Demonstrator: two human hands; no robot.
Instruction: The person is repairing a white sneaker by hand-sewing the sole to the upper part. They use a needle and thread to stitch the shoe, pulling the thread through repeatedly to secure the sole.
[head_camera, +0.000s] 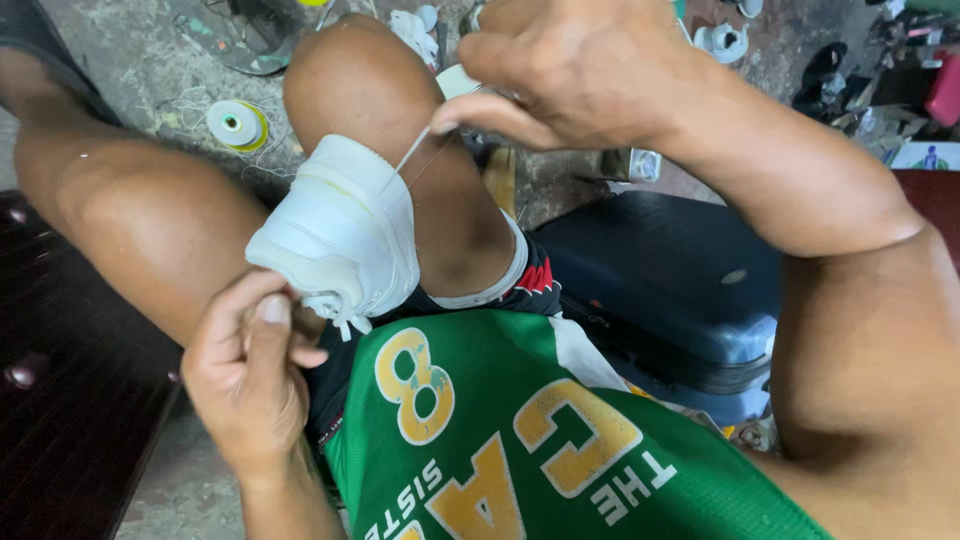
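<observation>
1. Between the knees, head view: a white sneaker (340, 235) sits wedged, so both hands stay free.
2. Left hand (250, 375) pinches the sneaker's lower edge, steadying it.
3. Right hand (575, 70), closed on white thread (412, 155), holds it taut from the sole.
4. Thread spool (236, 124) lies on the floor nearby.

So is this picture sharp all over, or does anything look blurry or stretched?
In the head view, the white shoe and the thread are fairly sharp under soft, even light; the right hand and left hand, close to the lens, look oversized and slightly soft; no harsh glare.
</observation>
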